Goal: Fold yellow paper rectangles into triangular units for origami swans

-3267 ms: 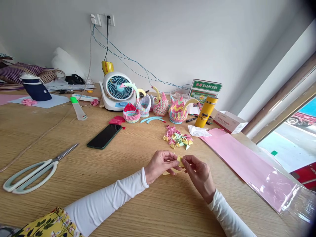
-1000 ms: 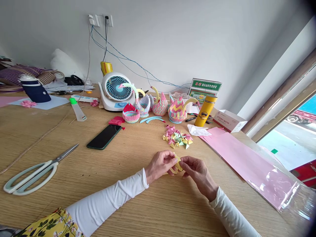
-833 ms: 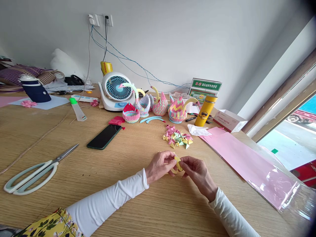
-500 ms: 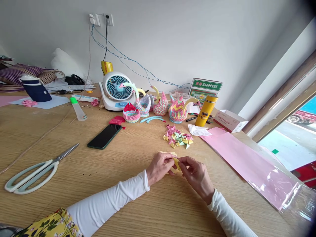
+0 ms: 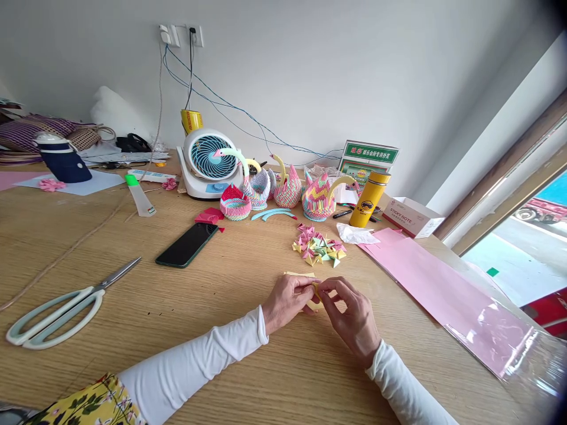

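Observation:
Between my fingertips is a small folded piece of yellow paper (image 5: 316, 290), mostly covered by them. My left hand (image 5: 287, 300) grips it from the left, its fingers pressed together. From the right, my right hand (image 5: 352, 313) pinches its edge with thumb and forefinger. Pale yellow paper sheets (image 5: 301, 274) lie on the table under my hands. Just beyond them sits a loose pile of folded paper triangles (image 5: 318, 245) in pink, yellow and green. Behind the pile stand several paper swans, among them a pink and yellow one (image 5: 319, 200).
Scissors (image 5: 75, 307) and a phone (image 5: 186, 245) lie on the left, with a glue bottle (image 5: 140, 195) farther back. A white fan (image 5: 210, 162) stands near the wall. On the right are a yellow flask (image 5: 371, 199), a sticky note box (image 5: 411, 217) and pink paper (image 5: 434, 283) in plastic.
My right hand has moved slightly left, closer to my left fingers. Less of the yellow piece shows between my fingertips now.

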A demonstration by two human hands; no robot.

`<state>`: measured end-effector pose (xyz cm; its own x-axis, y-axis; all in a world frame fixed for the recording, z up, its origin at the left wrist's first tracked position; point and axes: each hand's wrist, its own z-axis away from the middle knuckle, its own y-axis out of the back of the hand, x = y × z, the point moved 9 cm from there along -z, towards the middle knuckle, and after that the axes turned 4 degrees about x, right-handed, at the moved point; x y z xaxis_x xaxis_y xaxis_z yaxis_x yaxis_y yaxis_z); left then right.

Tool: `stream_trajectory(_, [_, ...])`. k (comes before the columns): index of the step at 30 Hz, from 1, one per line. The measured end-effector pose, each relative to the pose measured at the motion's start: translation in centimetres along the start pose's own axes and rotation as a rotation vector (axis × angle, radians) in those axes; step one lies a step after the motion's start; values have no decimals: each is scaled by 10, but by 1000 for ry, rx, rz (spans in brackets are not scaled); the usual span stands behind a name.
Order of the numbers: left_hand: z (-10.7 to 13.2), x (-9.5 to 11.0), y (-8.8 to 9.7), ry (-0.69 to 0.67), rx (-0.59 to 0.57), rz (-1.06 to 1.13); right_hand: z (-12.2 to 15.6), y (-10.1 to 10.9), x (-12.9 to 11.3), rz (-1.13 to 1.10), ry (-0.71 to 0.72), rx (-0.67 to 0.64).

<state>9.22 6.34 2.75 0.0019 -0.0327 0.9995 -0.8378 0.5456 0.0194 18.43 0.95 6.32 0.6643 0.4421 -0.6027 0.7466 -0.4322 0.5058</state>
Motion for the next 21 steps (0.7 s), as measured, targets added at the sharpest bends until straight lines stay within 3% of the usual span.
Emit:
stream_trajectory(10, [2, -1, -5, -16, -23, 12, -1, 1, -1, 223, 55, 15])
stream_trajectory(18, [0, 2, -3, 4, -15, 71, 0, -4, -25, 398, 300, -34])
stream_trajectory(21, [-2, -1, -1, 19, 12, 87, -2, -2, -27, 360, 298, -41])
